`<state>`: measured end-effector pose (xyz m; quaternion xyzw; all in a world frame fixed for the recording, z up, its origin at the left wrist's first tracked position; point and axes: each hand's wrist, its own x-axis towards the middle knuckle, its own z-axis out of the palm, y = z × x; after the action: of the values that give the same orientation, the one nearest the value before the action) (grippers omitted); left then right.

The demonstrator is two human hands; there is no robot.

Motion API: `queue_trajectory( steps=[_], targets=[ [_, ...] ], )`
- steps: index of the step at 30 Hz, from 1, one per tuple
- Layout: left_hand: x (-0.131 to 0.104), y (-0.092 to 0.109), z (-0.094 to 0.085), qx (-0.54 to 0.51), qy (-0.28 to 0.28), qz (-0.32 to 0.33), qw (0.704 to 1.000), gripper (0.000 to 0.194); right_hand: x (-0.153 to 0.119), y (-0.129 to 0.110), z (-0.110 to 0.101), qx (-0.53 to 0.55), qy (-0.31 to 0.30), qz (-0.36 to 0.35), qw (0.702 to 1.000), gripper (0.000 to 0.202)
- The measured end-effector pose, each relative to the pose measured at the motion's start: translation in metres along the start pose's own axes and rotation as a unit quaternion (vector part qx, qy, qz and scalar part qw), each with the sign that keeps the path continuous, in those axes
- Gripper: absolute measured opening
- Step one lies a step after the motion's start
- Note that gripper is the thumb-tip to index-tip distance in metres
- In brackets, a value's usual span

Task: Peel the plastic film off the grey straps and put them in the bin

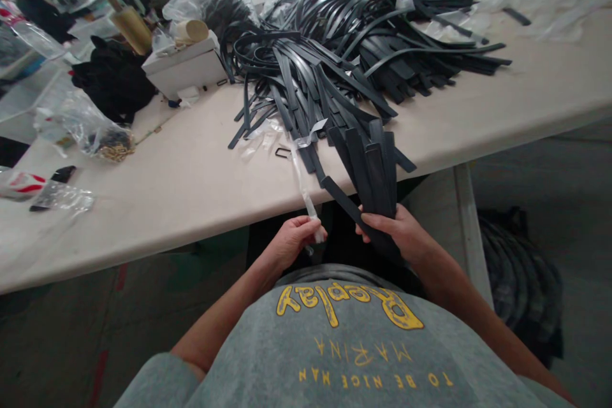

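My right hand [394, 229] is closed round a bundle of flat black straps [370, 172] at the table's front edge. One strap angles out to the left from the rest. To the left, the fingers of my left hand [299, 239] pinch a strip of clear plastic tape [301, 182]. The strip runs up toward the straps on the table, where a piece of tape [312, 135] lies across some of them. Beyond my hands spreads a large heap of black straps [306, 76], looped at the back. A small black rectangular buckle [283, 153] lies beside the strip.
The pale table [201, 185] slopes across the view. On its left stand a white box [184, 70], black cloth [115, 80] and a plastic bag with small gold-coloured parts [115, 143]. Clear plastic [545, 0] lies at the back right. A person [36, 9] is at far left.
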<state>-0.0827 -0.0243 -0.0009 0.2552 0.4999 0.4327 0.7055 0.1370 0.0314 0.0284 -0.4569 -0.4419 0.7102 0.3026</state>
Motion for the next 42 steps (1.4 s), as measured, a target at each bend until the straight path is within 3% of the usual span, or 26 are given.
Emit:
queue_trajectory(
  steps=[5, 11, 20, 26, 30, 35, 42],
  targets=[
    [0.004, 0.005, 0.012, 0.013, -0.047, -0.001, 0.999, 0.029, -0.040, 0.012, -0.017, -0.032, 0.044, 0.022, 0.998, 0.039],
    [0.014, 0.011, 0.029, -0.098, -0.042, -0.029, 0.994, 0.029, -0.066, 0.019, -0.036, -0.076, 0.037, 0.027, 0.996, 0.039],
    [0.015, 0.004, 0.037, -0.061, -0.025, -0.030, 0.997, 0.038, -0.045, 0.027, -0.039, -0.011, 0.119, 0.008, 0.993, 0.042],
    [0.016, 0.002, 0.034, -0.046, 0.019, -0.021, 0.999, 0.029, -0.034, 0.025, -0.031, -0.016, 0.113, 0.018, 0.993, 0.037],
    [0.018, 0.002, 0.034, -0.076, 0.014, -0.019, 0.997, 0.030, -0.036, 0.026, -0.029, -0.004, 0.110, 0.020, 0.994, 0.038],
    [0.018, 0.001, 0.036, -0.091, -0.012, -0.022, 0.996, 0.026, -0.043, 0.028, -0.031, -0.007, 0.098, 0.026, 0.995, 0.043],
    [0.018, 0.008, 0.038, -0.123, 0.017, -0.006, 0.992, 0.024, -0.062, 0.033, -0.036, -0.073, 0.084, 0.006, 0.994, 0.036]
  ],
)
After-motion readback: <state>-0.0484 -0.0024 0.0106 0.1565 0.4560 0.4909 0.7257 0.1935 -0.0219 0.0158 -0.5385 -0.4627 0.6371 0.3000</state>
